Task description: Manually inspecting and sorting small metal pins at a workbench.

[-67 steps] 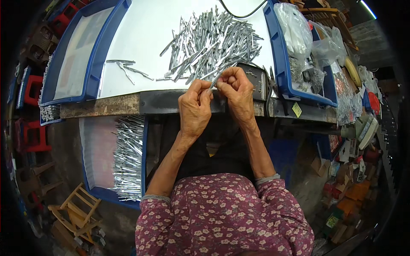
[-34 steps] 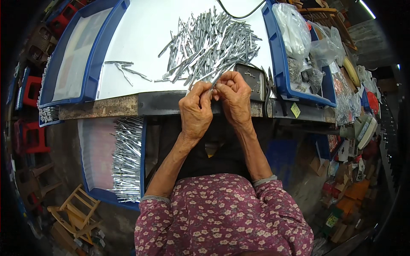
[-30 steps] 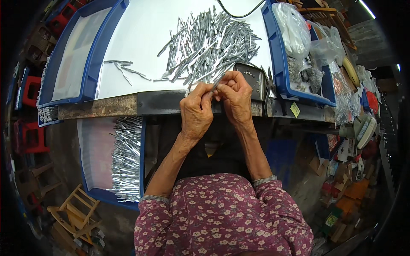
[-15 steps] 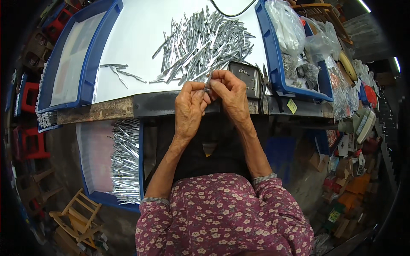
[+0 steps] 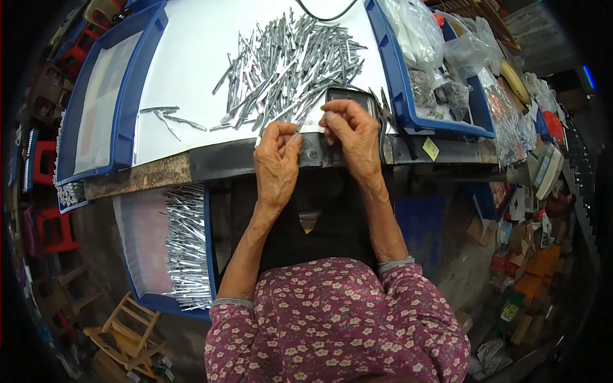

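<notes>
While both hands pinch one thin metal strip (image 5: 308, 121) at the tabletop (image 5: 191, 70) edge, left hand (image 5: 276, 163) fingers and right hand (image 5: 350, 137) fingers close narrow on its ends. Step looks like working a single piece; next needs steady grip

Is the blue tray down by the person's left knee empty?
No, the lower blue tray holds a row of grey metal pieces.

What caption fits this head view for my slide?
Both hands, left hand and right hand, pinch a thin metal strip beside a pile of metal strips.
</notes>
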The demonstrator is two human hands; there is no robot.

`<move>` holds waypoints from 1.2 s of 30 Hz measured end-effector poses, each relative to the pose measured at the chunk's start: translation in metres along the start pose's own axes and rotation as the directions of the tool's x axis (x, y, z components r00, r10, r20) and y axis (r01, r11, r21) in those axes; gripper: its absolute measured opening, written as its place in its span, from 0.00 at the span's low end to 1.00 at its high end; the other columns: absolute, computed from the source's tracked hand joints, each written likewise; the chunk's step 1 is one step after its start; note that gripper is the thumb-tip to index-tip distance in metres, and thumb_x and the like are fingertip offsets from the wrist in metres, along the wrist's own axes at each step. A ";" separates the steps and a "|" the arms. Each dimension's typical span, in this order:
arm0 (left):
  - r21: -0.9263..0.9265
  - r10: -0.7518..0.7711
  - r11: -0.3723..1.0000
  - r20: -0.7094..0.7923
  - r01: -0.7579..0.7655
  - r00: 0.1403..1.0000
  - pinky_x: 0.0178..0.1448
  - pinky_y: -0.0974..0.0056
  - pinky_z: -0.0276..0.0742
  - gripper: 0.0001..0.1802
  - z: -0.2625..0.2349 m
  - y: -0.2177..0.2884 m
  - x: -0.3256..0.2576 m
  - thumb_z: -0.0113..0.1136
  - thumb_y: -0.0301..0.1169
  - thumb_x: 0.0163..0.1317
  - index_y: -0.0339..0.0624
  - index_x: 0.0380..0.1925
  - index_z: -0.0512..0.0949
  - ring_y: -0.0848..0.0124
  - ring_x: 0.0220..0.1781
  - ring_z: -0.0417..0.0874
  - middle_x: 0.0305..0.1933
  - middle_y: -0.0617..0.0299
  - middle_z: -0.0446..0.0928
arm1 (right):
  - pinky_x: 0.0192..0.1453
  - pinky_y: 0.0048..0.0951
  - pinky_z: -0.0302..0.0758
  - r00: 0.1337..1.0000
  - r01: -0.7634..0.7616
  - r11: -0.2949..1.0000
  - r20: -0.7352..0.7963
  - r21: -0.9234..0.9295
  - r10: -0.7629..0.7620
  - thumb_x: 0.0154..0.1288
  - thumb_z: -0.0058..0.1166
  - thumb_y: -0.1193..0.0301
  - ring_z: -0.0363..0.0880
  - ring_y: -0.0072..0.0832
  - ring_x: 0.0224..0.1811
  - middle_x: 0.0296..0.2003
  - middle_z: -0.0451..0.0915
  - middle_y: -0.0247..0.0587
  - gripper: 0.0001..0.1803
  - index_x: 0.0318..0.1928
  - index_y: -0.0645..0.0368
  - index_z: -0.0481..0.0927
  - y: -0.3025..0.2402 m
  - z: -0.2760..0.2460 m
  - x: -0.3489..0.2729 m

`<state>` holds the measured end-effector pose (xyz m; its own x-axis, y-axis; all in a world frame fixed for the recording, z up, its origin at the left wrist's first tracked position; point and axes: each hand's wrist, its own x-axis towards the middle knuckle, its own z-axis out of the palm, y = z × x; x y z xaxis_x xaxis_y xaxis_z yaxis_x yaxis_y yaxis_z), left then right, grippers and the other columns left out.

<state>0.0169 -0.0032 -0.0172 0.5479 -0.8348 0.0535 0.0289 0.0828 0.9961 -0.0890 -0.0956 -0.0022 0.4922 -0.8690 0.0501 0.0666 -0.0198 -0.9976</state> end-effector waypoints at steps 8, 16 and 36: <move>0.214 0.114 0.971 -0.016 -0.108 0.993 0.23 0.71 0.63 0.06 0.007 -0.005 -0.002 0.49 0.20 0.57 0.36 0.36 0.70 0.80 0.18 0.68 0.14 0.63 0.68 | 0.26 0.14 0.66 0.957 0.092 0.972 -0.252 -0.214 -0.146 0.60 0.48 0.76 0.69 0.14 0.24 0.25 0.75 0.32 0.07 0.38 0.66 0.75 0.004 -0.055 0.011; 0.165 0.144 0.976 0.000 -0.142 0.990 0.23 0.72 0.62 0.05 0.010 -0.013 -0.001 0.48 0.21 0.58 0.36 0.34 0.72 0.81 0.19 0.67 0.15 0.64 0.69 | 0.30 0.19 0.67 0.916 0.209 0.730 -0.132 -0.651 -0.380 0.59 0.46 0.77 0.68 0.16 0.25 0.24 0.74 0.33 0.07 0.36 0.68 0.74 0.021 -0.075 0.027; 0.103 0.090 0.991 0.012 -0.091 0.996 0.24 0.74 0.62 0.05 0.008 -0.012 0.001 0.49 0.22 0.58 0.35 0.35 0.73 0.83 0.20 0.66 0.17 0.68 0.69 | 0.34 0.37 0.68 0.886 0.338 0.176 0.249 -0.925 -0.391 0.50 0.52 0.79 0.72 0.42 0.30 0.26 0.70 0.45 0.06 0.30 0.61 0.72 0.022 -0.067 0.040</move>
<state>0.0104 -0.0089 -0.0288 0.5380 -0.8305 0.1441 -0.1072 0.1022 0.9890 -0.1255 -0.1641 -0.0251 0.6267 -0.6390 0.4460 -0.6245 -0.7542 -0.2030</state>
